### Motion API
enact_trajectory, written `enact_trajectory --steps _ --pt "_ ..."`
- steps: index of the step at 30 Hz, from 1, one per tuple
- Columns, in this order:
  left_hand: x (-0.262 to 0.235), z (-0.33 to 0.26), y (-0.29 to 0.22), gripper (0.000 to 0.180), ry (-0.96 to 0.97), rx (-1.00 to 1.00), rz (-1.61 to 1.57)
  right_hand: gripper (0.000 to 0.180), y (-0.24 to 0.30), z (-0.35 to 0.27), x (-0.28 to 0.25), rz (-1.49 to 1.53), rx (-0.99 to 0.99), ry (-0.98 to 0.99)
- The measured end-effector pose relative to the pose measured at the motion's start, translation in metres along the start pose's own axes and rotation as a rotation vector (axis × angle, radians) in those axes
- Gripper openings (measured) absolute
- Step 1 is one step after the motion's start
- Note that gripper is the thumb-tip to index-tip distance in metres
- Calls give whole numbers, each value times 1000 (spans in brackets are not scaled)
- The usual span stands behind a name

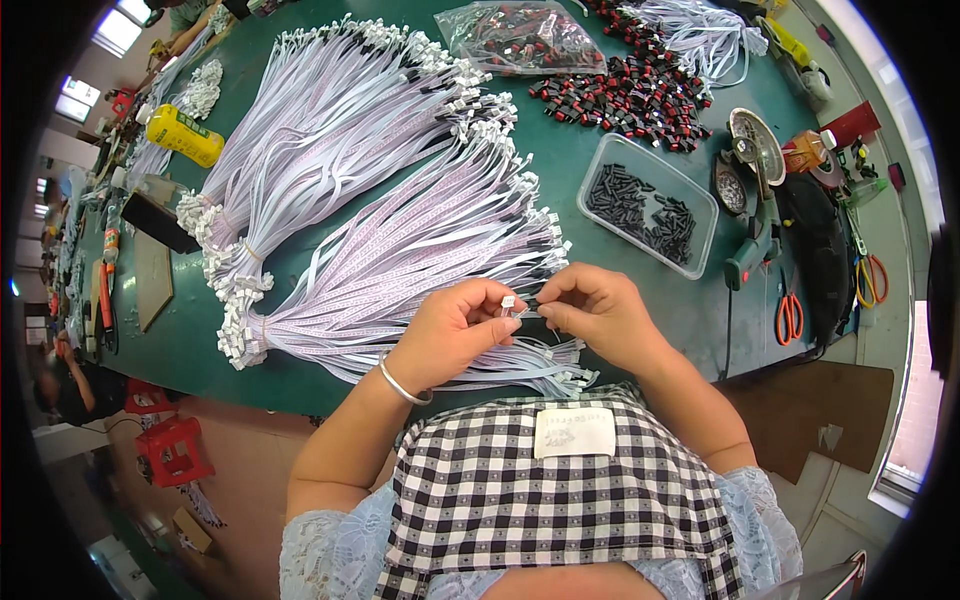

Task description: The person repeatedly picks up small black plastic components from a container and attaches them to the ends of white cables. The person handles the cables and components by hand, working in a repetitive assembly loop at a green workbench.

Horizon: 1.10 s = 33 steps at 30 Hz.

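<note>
My left hand (452, 328) is closed in a pinch on a small white connector (509, 302) at the end of a ribbon cable. Close by on the right, my right hand (605, 312) has thumb and forefinger pressed together; something tiny and dark shows at its fingertips, too small to name. Both hands are over the front edge of a large fanned bundle of white and pinkish ribbon cables (400, 235). Many of these cables end in white connectors, some with black pieces near the ends. Loose cable ends (560, 372) lie just below my hands.
A clear plastic box (703, 215) holds short black tubes. Behind it are a heap of red-and-black parts (640, 100) and a clear bag (520, 38). To the right lie a green hot-air or glue gun (752, 255) and orange-handled scissors (789, 318). A yellow bottle (185, 137) lies at left.
</note>
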State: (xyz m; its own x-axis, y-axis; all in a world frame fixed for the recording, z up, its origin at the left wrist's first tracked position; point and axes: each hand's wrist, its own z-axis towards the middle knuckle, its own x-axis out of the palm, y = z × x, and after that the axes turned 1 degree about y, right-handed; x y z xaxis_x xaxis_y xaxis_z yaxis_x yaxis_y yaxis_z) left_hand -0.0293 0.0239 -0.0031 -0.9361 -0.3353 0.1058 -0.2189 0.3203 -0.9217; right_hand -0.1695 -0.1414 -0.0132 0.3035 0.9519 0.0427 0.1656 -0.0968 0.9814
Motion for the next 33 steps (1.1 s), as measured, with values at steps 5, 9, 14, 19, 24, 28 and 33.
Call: enact_trajectory --steps 5,9,14,19,24,28,33 --pt "0 0 0 17 2 1 4 9 4 1 -2 -53 -5 -10" --pt "0 0 1 17 5 1 8 10 4 2 -5 -85 -5 0" --pt "-1 0 1 17 9 -5 -1 11 4 1 -2 -92 -50 44" --pt "-1 0 0 16 13 3 13 12 2 1 -3 -75 -44 50" --pt "-1 0 4 17 11 11 11 12 2 0 -3 -80 -48 45" --pt "0 -1 0 17 19 -3 31 11 5 2 -4 -197 -139 55" --pt "0 -1 -3 17 26 -12 68 10 11 2 -6 -274 -127 78"
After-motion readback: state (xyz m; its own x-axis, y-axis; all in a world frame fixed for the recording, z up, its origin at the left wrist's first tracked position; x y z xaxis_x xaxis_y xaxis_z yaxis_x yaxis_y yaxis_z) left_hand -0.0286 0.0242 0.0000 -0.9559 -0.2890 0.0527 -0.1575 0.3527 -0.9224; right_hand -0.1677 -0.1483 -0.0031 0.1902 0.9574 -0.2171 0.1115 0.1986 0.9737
